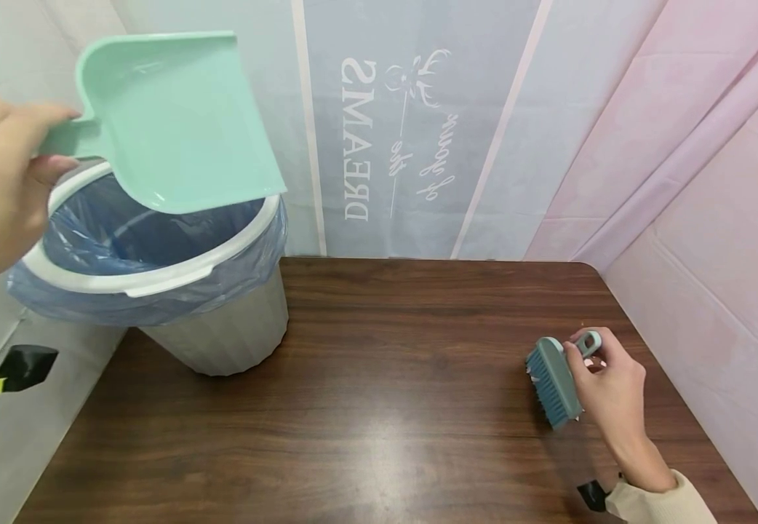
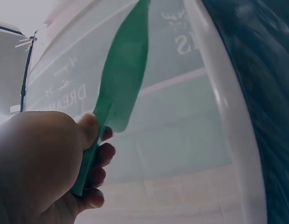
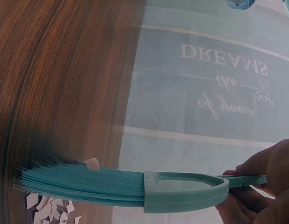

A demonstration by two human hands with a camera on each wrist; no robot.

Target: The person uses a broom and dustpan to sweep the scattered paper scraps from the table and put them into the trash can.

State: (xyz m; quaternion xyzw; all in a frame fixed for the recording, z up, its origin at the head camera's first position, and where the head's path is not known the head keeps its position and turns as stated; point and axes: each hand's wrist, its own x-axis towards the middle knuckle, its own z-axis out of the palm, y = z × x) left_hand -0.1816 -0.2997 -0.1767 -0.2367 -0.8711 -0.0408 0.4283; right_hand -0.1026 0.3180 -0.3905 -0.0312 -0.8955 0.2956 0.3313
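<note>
From my feeds, I have the green dustpan (image 1: 176,124) raised at upper left, its broad pan tilted and facing me; it looks to be above the bin's mouth, though depth is hard to judge from here. My left hand (image 1: 6,175) grips its short handle, thumb on one side and fingers curled round the other. At the far right, I have the brush (image 1: 559,382) low over the table, its blue-green bristles pointing down and leftward, one pale scrap (image 3: 92,164) caught among them. My right hand (image 1: 615,389) pinches its looped handle, a cream sleeve (image 1: 660,502) behind the wrist. Through the right wrist view I see a little pile of whitish flakes (image 3: 51,210) just beside the bristle tips. The grey bin (image 1: 228,335) stands upright on the left of the brown wooden table (image 1: 385,327), lined with a blue bag (image 1: 91,306) that folds out under its white rim (image 1: 176,280). Behind the table hangs a grey-blue cloth (image 1: 412,218) with mirrored white lettering, "DREAMS" among it.
</note>
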